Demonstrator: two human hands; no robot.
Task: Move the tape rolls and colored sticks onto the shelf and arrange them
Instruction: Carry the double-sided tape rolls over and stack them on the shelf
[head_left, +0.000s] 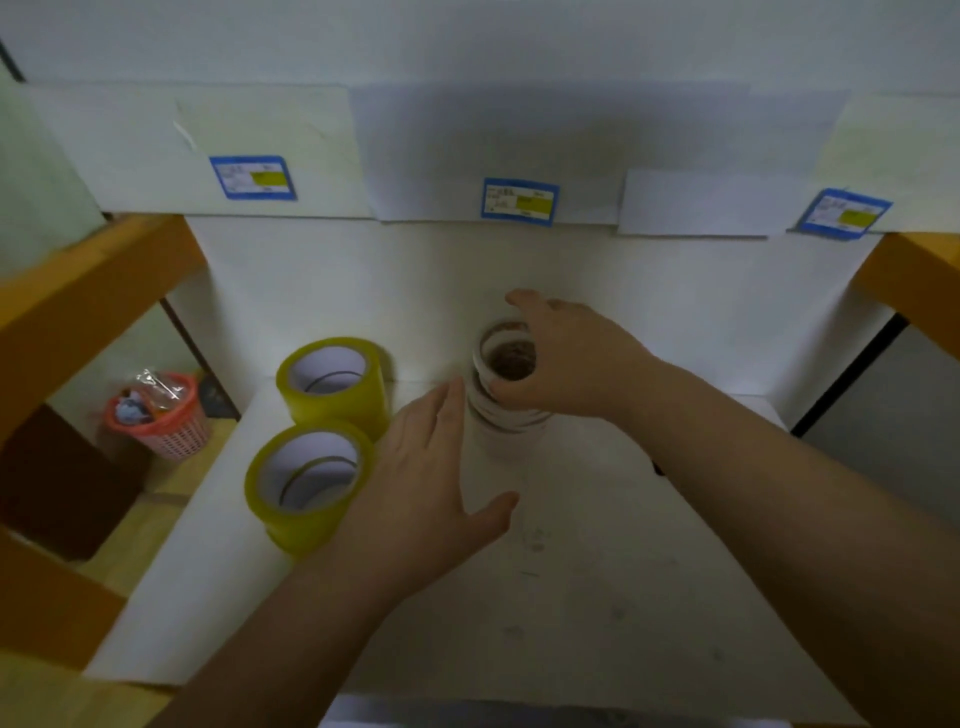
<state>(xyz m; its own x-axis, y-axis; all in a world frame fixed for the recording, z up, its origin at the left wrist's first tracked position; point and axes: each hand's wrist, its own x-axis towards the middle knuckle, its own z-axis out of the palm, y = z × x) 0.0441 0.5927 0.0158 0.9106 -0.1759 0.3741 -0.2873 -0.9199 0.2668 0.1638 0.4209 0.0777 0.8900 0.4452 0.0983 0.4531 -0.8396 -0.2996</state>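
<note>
Both bare forearms are extended forward into the scene, from the near edge toward the far side.

The left hand (421, 478) is held flat, palm down, fingers straight and together, thumb spread to the right. The right hand (561, 358) is placed farther off, its fingers and thumb curled round the stack of white tape rolls (506, 395).

A: Dim, greyish light overall; a broad soft shadow lies across the white back wall (545, 135).

B: Focus is soft throughout, and the price labels (519, 201) are unreadable. Wide-angle distortion bends the orange shelf posts (78, 291) outward at both edges.
</note>
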